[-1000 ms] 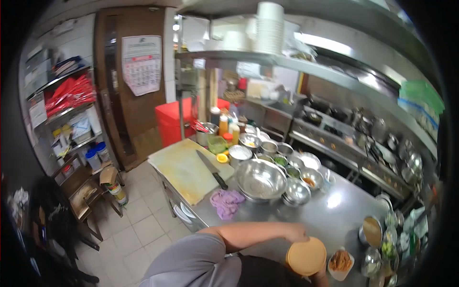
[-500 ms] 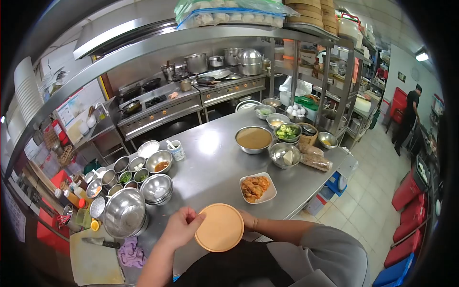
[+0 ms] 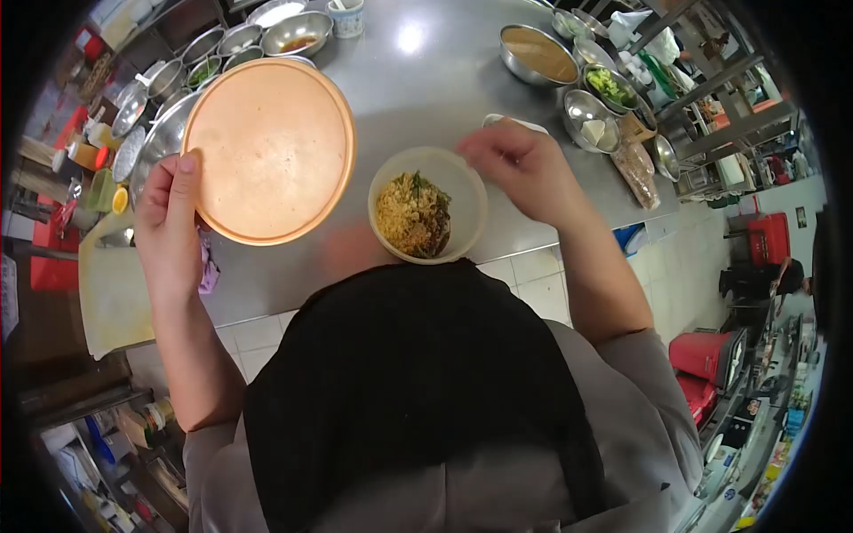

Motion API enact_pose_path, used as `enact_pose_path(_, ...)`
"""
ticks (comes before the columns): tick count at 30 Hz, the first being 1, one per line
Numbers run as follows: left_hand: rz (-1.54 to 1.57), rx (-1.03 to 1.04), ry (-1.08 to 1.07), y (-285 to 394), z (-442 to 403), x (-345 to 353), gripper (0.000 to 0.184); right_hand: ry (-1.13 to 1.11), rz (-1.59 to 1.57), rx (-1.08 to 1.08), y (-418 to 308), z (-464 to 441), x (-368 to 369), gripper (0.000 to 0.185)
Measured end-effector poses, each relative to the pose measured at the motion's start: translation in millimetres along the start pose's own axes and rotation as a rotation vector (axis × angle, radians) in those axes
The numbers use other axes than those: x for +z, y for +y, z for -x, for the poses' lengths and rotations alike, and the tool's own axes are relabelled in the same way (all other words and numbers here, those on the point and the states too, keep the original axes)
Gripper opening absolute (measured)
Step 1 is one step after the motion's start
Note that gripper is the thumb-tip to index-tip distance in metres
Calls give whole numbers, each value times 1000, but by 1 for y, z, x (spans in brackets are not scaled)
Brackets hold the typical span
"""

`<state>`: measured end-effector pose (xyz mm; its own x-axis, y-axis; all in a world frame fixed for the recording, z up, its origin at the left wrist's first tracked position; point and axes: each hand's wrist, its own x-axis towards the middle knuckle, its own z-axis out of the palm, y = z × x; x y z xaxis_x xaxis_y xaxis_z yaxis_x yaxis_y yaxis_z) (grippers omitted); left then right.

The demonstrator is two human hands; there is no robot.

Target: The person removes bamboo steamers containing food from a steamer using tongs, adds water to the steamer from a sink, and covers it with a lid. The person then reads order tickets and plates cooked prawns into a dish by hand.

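My left hand (image 3: 169,204) grips the edge of a round orange lid (image 3: 269,151), held up to the left above the steel table. In front of my apron stands a round translucent tub (image 3: 469,202), uncovered, with yellowish crumbs, green leaves and dark bits (image 3: 413,216) inside. At the tub's upper right rim is my right hand (image 3: 515,164), its fingers bent together and blurred; whether they touch the rim or hold anything is too unclear to tell. Behind that hand, a white dish (image 3: 515,122) shows only its edge.
Steel bowls (image 3: 298,33), a patterned cup (image 3: 347,18) and bottles (image 3: 102,135) are at the left. A bowl of brown liquid (image 3: 538,55), a bowl of greens (image 3: 610,87) and a bagged item (image 3: 635,171) stand right. A cutting board (image 3: 111,284) lies far left.
The orange lid has come off the tub and moved up and left in my left hand, uncovering the food. My right hand is now over the tub's right rim. The view has tilted down.
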<state>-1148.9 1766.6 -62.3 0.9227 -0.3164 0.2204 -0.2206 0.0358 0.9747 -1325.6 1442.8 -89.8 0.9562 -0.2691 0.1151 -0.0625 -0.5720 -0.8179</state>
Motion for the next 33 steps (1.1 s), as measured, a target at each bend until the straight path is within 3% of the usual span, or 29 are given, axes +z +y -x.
enact_pose_path(2,-15,-23,11,-9,2,-3,26,-277,294,-183,-27,2,2,20)
enact_pose_path(6,-45,-39,2,-26,3,-4,28,-425,791,-255,-26,-11,46,21)
enact_pose_path(12,-70,-64,11,-24,4,-6,28,-695,883,15,-41,-28,85,26)
enact_pose_path(15,-154,-50,40,-25,6,-4,26,-537,836,-69,-1,-24,101,28)
enact_pose_path(18,-86,-68,-10,-34,4,-7,26,-672,834,-115,-15,-29,77,29)
enact_pose_path(21,-123,-99,-44,-34,2,-8,25,-609,666,-129,-30,-27,45,29)
enact_pose_path(26,-119,-96,-37,-39,-1,-7,27,-439,462,12,-38,-32,-20,31)
enact_pose_path(28,-94,-94,-24,-40,-1,-7,31,-272,549,117,-19,-34,-47,30)
enact_pose_path(31,-73,-96,-35,-44,-3,-8,31,-192,669,381,21,-41,-74,35)
enact_pose_path(33,-83,-96,-51,-44,-4,-7,31,-232,745,437,40,-42,-73,33)
